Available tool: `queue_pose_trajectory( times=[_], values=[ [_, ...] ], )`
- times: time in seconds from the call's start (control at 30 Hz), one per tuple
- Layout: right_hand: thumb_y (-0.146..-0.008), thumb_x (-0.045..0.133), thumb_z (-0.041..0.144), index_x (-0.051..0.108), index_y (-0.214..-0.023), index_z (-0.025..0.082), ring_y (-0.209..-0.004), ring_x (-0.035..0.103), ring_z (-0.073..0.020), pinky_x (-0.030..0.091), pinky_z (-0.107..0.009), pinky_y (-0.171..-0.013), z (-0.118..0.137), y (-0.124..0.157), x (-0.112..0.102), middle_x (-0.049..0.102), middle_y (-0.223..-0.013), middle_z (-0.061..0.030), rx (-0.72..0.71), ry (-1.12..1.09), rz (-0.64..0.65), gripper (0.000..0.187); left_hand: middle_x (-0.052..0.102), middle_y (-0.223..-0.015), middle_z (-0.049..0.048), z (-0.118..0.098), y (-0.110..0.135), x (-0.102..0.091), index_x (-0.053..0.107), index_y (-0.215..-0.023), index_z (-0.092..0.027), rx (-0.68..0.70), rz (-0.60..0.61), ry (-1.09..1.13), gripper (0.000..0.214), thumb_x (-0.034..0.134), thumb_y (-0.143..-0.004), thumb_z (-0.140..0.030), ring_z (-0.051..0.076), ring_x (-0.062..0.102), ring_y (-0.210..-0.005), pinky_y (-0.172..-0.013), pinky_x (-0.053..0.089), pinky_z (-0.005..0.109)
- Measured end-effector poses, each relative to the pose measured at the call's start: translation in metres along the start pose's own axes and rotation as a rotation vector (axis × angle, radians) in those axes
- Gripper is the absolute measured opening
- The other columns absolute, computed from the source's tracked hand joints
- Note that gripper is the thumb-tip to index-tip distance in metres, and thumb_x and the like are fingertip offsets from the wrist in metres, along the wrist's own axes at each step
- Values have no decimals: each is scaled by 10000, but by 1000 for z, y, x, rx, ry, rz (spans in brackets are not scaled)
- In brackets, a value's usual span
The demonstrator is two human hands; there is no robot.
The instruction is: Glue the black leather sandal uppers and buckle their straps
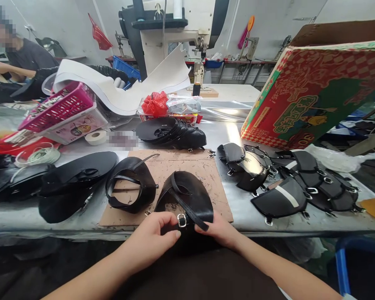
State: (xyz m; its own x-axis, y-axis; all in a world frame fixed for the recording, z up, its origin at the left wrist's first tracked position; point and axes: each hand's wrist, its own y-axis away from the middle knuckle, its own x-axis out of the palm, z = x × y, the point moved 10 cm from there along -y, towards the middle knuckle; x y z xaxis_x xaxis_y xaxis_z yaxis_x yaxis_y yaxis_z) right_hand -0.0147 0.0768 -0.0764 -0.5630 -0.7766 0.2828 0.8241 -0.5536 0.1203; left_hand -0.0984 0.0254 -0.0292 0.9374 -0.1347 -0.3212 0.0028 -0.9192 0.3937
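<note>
A black leather shoe upper (200, 189) with a long thin strap (184, 202) stands at the front edge of a cardboard sheet (222, 204). My left hand (153, 237) is closed at its near edge, thumb and forefinger at a silver buckle (181, 220). My right hand (225, 231) is closed on the other side of the upper, fingers by the strap's free end; some of its fingers are hidden behind the leather. Just left on the cardboard lies a second black upper (146, 187), its strap curved over it.
Black soles or insoles (156, 129) are piled behind the cardboard, with more black shoe parts (78, 175) at left. Buckled black pieces (281, 200) lie at right below a tall red carton (300, 91). A sewing machine (175, 37) stands behind. A co-worker (28, 58) is far left.
</note>
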Motion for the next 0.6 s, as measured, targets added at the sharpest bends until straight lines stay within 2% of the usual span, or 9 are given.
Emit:
queue_pose_trajectory(
  times=[0.1,0.27,0.43,0.5,0.53,0.6],
  values=[
    [-572,768,443,616,-865,182,-799,569,-211,436,-348,-788,-1,-3,3,606,-747,-4,11,-60,-82,421,542,-695,-7,-4,0,5,545,-697,-177,46,42,-86,141,520,-678,-315,175,476,-716,-668,352,267],
    [-533,803,398,638,-898,158,-786,595,-214,450,-364,-796,4,-6,9,647,-774,-26,55,-108,-24,467,472,-580,-29,0,1,-1,483,-580,-174,95,-59,-188,228,503,-731,-343,136,419,-600,-574,312,245],
    [-537,822,313,643,-833,157,-768,607,-182,479,-313,-762,5,-7,10,662,-762,-6,72,-130,-14,379,456,-542,-37,-1,4,-1,475,-561,-168,172,-109,-270,233,502,-753,-297,112,406,-544,-517,303,225],
    [-565,811,342,645,-875,159,-776,622,-192,499,-315,-745,13,-6,9,676,-796,-20,31,-68,-4,396,489,-532,-35,-15,9,-2,497,-567,-162,279,-137,-355,234,497,-780,-258,103,441,-521,-500,321,212],
    [-593,793,375,647,-898,160,-785,629,-201,511,-322,-737,21,-5,8,682,-822,-31,-26,9,-4,401,512,-531,-31,-27,13,-3,516,-582,-160,377,-165,-420,225,486,-795,-228,100,463,-509,-489,330,207],
    [-693,712,441,654,-914,157,-800,640,-213,525,-338,-747,52,1,4,688,-858,-57,-255,296,-39,365,561,-541,-17,-59,29,-7,563,-654,-156,664,-270,-600,190,465,-816,-162,104,503,-490,-468,352,211]
  ],
)
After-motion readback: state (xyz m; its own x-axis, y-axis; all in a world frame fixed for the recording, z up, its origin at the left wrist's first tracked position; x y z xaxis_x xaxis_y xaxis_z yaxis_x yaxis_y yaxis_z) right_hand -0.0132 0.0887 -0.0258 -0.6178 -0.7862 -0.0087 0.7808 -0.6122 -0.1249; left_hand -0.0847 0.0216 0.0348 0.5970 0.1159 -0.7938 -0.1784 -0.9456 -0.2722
